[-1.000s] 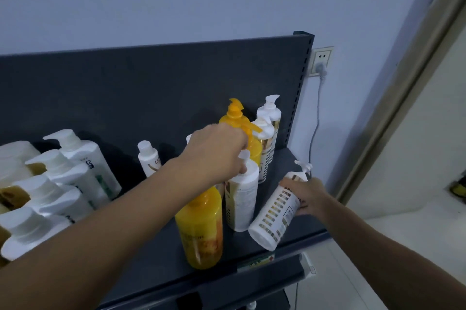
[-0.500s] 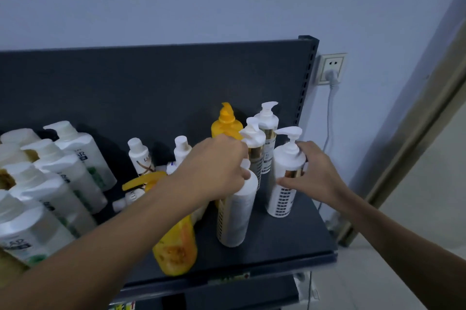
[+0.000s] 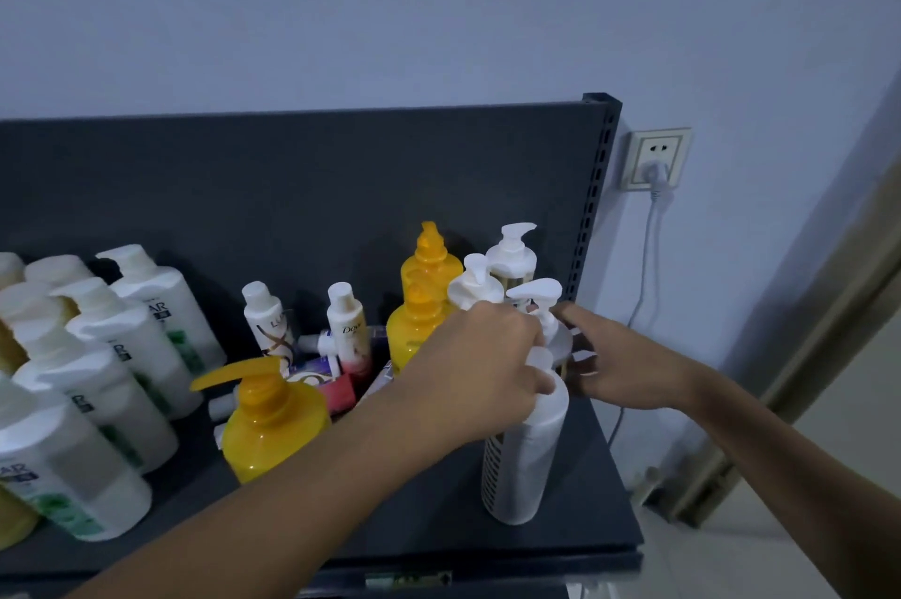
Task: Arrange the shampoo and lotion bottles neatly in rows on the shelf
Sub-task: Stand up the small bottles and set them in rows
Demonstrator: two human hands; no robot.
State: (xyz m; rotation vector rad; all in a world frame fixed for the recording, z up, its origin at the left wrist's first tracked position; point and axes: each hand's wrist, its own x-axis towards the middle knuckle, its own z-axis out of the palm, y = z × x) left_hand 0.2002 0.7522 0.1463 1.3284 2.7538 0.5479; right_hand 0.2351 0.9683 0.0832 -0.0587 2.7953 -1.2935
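My left hand (image 3: 480,367) grips the pump top of a tall white bottle (image 3: 524,457) that stands near the front right of the dark shelf (image 3: 575,545). My right hand (image 3: 616,362) holds the side of a second white pump bottle (image 3: 541,306) just behind it. Two more white pump bottles (image 3: 512,254) and two yellow bottles (image 3: 429,267) stand in lines behind these. A large yellow pump bottle (image 3: 273,423) stands at the shelf's middle. Two small white bottles (image 3: 265,323) stand further back.
Several big white bottles with green labels (image 3: 146,335) fill the shelf's left side. Small tubes and a red pack (image 3: 336,391) lie in the middle. The shelf's dark back panel (image 3: 292,188) rises behind. A wall socket with a plugged cable (image 3: 656,159) is at right.
My right hand has set its white pump bottle closer behind the front one. The big yellow bottle now stands upright at the middle. The camera moved nearer.
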